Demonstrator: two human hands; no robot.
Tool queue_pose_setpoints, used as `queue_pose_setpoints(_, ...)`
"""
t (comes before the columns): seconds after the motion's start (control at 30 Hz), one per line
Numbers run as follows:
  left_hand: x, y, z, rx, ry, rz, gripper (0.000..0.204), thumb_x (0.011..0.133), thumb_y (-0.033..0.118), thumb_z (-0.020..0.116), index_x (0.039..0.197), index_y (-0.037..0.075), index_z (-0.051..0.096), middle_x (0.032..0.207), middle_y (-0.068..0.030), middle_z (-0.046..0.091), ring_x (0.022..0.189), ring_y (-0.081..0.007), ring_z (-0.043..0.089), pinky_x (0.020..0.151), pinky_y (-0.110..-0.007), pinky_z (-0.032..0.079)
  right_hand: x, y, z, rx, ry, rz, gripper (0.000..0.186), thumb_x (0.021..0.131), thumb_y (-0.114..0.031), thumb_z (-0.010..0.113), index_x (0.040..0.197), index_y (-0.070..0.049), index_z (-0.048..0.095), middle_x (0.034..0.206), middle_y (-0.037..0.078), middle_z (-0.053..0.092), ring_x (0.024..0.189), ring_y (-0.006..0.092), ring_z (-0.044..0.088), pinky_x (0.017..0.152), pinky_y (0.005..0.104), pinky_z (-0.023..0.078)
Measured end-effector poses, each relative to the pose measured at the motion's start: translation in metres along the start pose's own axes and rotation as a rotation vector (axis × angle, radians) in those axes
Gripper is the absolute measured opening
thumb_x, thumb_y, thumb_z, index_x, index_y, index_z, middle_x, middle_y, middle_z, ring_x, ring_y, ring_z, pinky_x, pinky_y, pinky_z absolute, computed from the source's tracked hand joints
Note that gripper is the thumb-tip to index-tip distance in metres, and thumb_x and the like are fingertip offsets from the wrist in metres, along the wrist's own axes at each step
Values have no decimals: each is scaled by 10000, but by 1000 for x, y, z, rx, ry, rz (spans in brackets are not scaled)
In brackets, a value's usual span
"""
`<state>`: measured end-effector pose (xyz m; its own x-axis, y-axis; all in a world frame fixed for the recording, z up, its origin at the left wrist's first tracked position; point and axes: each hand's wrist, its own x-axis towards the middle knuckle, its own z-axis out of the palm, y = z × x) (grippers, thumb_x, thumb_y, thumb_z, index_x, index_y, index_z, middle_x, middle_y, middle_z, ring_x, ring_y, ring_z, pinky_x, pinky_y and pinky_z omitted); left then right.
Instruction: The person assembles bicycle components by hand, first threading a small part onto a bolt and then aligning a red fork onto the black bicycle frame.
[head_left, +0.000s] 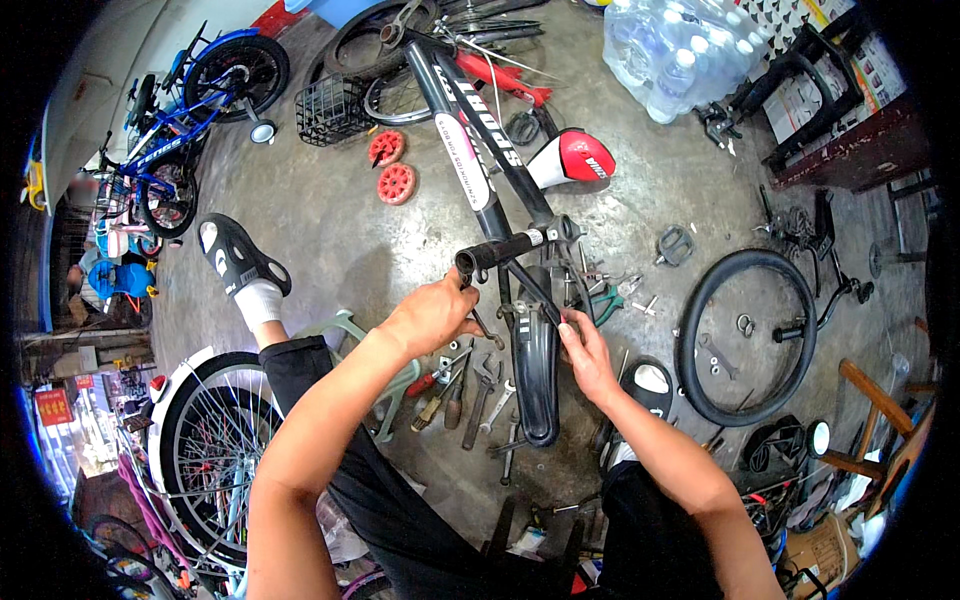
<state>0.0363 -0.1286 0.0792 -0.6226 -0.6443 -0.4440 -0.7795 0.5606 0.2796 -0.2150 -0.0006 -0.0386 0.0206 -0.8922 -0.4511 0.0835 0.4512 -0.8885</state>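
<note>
A black bicycle frame (470,165) with a white label stands in front of me, its long tubes reaching away to the far side. At its near end, a short open-ended tube (500,252) crosses above a black mudguard (536,390). Just below the tube's open end is my left hand (432,315), fingers closed round a slim metal tool (488,328) with a curved tip; its upper part is hidden by the fingers. My right hand (588,355) pinches a thin black frame bar beside the mudguard, with thumb and fingertips against it.
Wrenches (482,395) and screwdrivers lie on the floor below the frame, with green-handled pliers (606,303) to the right. A tyre (690,340) lies farther right. Red small wheels (396,184), a red-and-white saddle (580,160) and bagged bottles (675,60) are beyond. A spoked wheel (165,440) stands at left.
</note>
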Motion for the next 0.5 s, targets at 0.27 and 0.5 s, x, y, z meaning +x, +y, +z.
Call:
queue_pose_setpoints(0.27, 17, -4, -11, 90, -65, 32, 522, 865, 561, 706, 909, 42, 665, 756, -182, 656, 813, -413, 692, 696, -510, 557, 1, 4, 1, -35, 16, -119, 486, 1042, -401, 585, 1339, -17, 571, 872, 46, 638, 776, 111, 556, 713, 279, 459)
queue_pose_setpoints(0.5, 24, -3, -3, 190, 115, 71, 570, 839, 579, 721, 845, 10, 680, 828, -185, 692, 782, -385, 711, 673, -466, 577, 1, 6, -1, 30, -34, 42, 502, 1038, -415, 590, 1344, -18, 568, 856, 41, 622, 770, 115, 547, 711, 284, 460)
